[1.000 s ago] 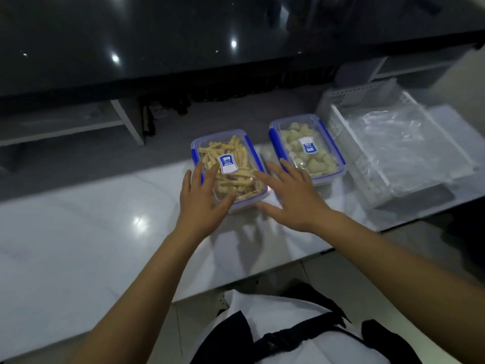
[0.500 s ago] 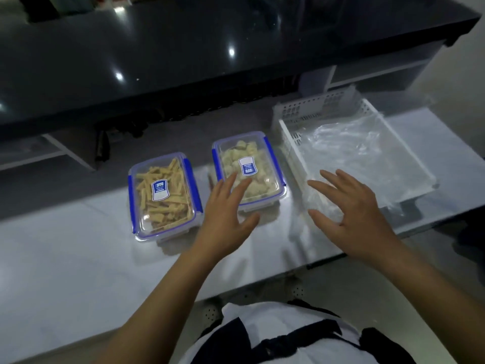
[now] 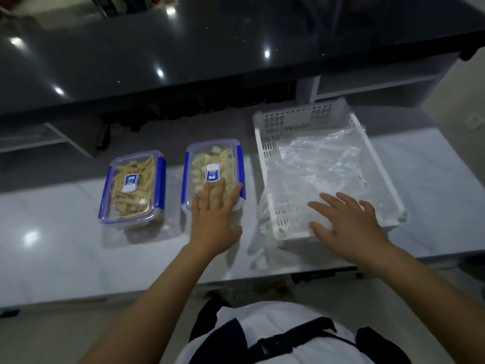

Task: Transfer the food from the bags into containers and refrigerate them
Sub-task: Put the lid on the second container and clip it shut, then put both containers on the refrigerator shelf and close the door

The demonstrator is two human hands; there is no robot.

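Note:
Two lidded clear containers with blue clips stand on the white counter (image 3: pixel 65 253). The left container (image 3: pixel 132 186) holds pale yellow sticks. The right container (image 3: pixel 214 169) holds pale chunks. My left hand (image 3: pixel 214 219) lies with straight fingers over the near end of the right container's lid. Empty clear plastic bags (image 3: pixel 315 169) lie in a white perforated basket (image 3: pixel 265 143) to the right. My right hand (image 3: pixel 346 227) is spread over the basket's near edge and the bags, holding nothing.
A dark glossy counter (image 3: pixel 210 48) runs across the back, with white shelving (image 3: pixel 367 85) under it at the right. The white counter's front edge is just before my body. Bare counter stretches left of the containers.
Both hands left the stick container and moved right: the left to the chunk container's lid, the right to the basket's near edge. The view shifted right and closer.

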